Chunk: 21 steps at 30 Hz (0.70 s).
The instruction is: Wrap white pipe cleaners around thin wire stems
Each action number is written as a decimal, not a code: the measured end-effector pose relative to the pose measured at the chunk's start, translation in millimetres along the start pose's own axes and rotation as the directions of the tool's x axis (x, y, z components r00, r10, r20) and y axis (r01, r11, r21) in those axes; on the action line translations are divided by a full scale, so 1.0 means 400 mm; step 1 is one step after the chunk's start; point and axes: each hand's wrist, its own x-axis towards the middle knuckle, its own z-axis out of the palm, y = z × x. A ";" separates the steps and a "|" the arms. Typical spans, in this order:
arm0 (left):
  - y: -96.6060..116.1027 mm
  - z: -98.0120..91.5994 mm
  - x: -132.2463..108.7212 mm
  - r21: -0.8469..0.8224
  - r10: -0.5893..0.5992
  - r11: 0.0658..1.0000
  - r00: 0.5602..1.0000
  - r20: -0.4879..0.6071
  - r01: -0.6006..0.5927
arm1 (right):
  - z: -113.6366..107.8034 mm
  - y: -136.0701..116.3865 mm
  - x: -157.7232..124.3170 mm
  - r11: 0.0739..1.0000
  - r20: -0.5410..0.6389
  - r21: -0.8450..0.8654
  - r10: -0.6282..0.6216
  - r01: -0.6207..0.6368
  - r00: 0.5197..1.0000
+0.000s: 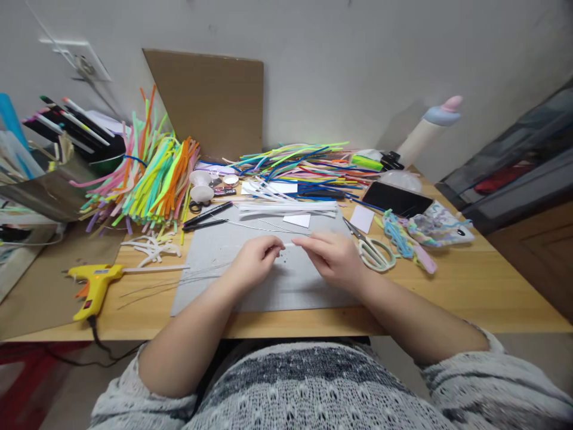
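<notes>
Pinch of left hand (254,258) and right hand (335,258) seems closed on thin white piece (289,244); loosening could drop it.

Between your forearms (192,334), the gray mat (273,295) left you a free lane; white sticks (289,207) barred its far side, scissors (364,242) lay just beside your right hand (333,260), and a yellow glue gun (95,283) blocked the table (150,322) at left.

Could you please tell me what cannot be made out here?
In the head view:
Small white piece between the left hand and right hand: too small to identify.
Dark specks on the grey mat: too small.
Red object at lower left: cut off by the left edge.
</notes>
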 end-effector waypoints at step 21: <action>-0.001 0.023 -0.004 -0.011 -0.012 1.000 0.998 0.054 0.013 | 0.027 0.002 -0.008 0.978 0.099 -0.195 0.087 -0.067 0.991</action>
